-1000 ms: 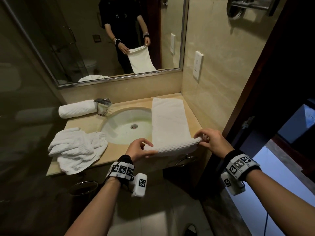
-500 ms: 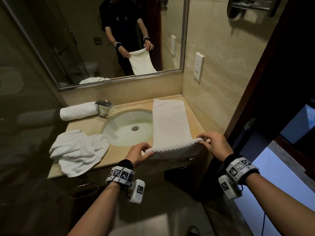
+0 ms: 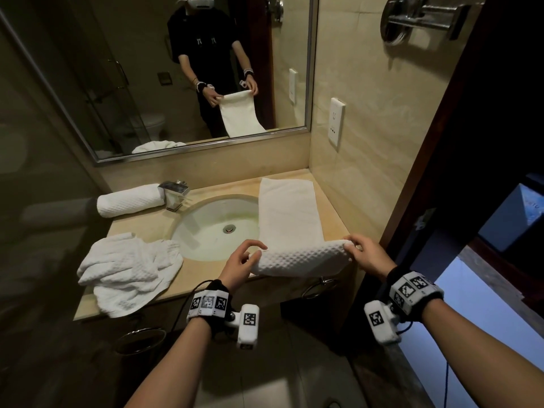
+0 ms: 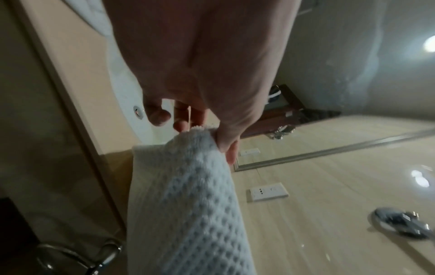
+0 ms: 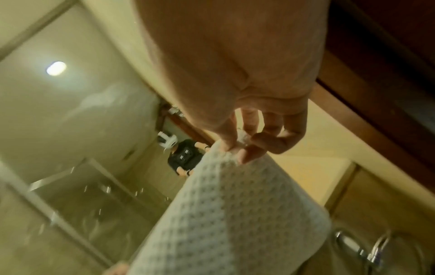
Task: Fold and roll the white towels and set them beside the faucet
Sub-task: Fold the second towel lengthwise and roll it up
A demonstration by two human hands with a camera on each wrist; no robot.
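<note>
A long folded white waffle towel [image 3: 287, 213] lies along the right side of the counter, its near end turned up into a thick roll [image 3: 303, 259] at the front edge. My left hand [image 3: 244, 259] pinches the roll's left end [image 4: 195, 141]. My right hand [image 3: 357, 248] pinches the right end [image 5: 226, 154] between thumb and fingers. A finished rolled towel [image 3: 129, 200] lies left of the chrome faucet [image 3: 174, 194]. A crumpled white towel [image 3: 129, 269] sits on the counter's front left.
The oval sink [image 3: 215, 228] takes up the counter's middle, partly under the towel. A beige tiled wall with a socket [image 3: 335, 123] rises at the right, beside a dark door frame [image 3: 426, 160]. The mirror [image 3: 176, 69] hangs behind. Chrome towel rings [image 3: 139, 338] hang below the counter.
The roll at the towel's near end has grown thicker and turned a little farther away from me. Both hands have shifted their grip on its ends.
</note>
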